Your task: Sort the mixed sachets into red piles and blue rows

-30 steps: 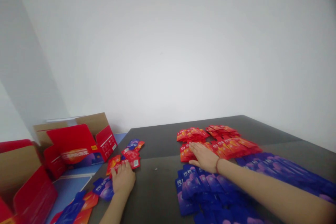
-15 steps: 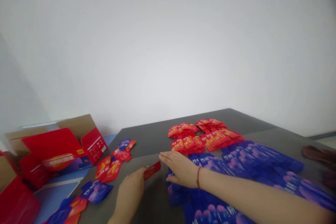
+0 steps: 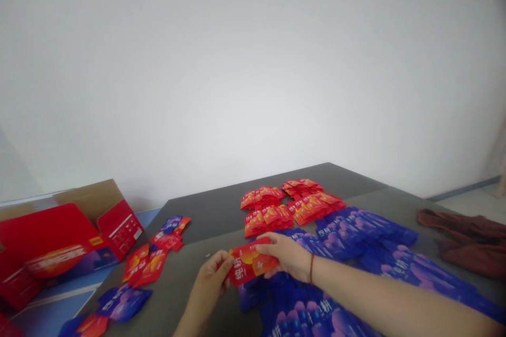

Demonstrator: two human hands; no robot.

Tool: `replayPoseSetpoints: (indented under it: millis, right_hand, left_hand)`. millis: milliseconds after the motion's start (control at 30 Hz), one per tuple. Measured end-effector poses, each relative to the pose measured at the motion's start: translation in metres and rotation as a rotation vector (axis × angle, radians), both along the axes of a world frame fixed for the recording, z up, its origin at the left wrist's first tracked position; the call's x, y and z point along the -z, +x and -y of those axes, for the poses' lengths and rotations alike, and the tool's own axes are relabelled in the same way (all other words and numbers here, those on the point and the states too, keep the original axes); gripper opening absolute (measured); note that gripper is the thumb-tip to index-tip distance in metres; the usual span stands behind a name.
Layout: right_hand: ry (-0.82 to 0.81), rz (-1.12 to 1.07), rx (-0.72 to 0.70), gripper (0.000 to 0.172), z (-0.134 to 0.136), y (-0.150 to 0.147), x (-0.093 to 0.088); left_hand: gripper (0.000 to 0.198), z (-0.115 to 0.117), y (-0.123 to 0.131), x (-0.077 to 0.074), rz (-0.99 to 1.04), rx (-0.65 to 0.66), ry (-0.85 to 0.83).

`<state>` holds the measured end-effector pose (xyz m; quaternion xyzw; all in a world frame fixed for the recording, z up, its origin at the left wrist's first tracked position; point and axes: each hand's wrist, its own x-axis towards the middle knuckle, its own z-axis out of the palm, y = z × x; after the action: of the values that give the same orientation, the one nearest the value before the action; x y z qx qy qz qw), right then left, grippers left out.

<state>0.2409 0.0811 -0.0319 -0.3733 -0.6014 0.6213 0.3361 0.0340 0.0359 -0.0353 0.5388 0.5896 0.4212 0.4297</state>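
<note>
A red packet (image 3: 250, 261) with orange fruit and white lettering is held between both hands over the dark table. My left hand (image 3: 215, 277) pinches its left end between thumb and fingers. Its right end is gripped by my right hand (image 3: 288, 257), which wears a thin red cord at the wrist. Just behind the hands lie overlapping rows of red packets (image 3: 269, 216). Blue packets (image 3: 348, 229) spread in rows beneath and beyond the right forearm, which hides some of them.
Open red cartons (image 3: 59, 245) stand at the left on a blue surface (image 3: 73, 285). Loose red packets (image 3: 145, 265) and blue packets (image 3: 124, 303) lie along the left of the dark table (image 3: 213, 205). A brown cloth (image 3: 466, 242) is at the right.
The packet in my left hand has come up and turned its printed face into view. My right hand has closed on its other end. The view has shifted somewhat to the right.
</note>
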Motion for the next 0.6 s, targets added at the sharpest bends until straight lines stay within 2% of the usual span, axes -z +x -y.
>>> replayPoseSetpoints:
  millis: [67,100,233,367,433,500,533,600]
  right_hand:
    - [-0.187,-0.127,-0.101,0.046,0.010,0.012,0.002]
    - [-0.225,-0.164,-0.131,0.049,0.014,0.018,0.002]
    - [-0.165,-0.155,-0.123,0.049,0.022,0.038,-0.002]
    - [-0.097,-0.046,-0.110,0.051,0.022,0.044,-0.004]
    - [0.045,0.042,-0.035,0.056,0.024,0.044,-0.006]
    - [0.317,0.147,0.049,0.059,0.029,0.045,-0.011]
    - [0.488,0.211,0.051,0.059,0.032,0.046,-0.015]
    - [0.825,0.366,-0.072,0.063,0.037,0.047,-0.023]
  left_hand:
    - [0.052,-0.001,0.006,-0.001,0.006,0.026,-0.009]
    - [0.051,-0.002,0.009,-0.002,0.006,0.049,-0.021]
    - [0.049,-0.002,0.020,-0.007,0.039,0.109,-0.011]
    - [0.045,-0.002,0.029,-0.001,0.102,0.114,0.044]
    - [0.046,-0.003,0.031,0.006,0.196,0.126,-0.003]
    - [0.046,-0.002,0.032,0.012,0.346,0.128,-0.077]
    - [0.045,-0.002,0.032,0.014,0.427,0.125,-0.106]
    - [0.041,0.000,0.032,0.015,0.557,0.108,-0.135]
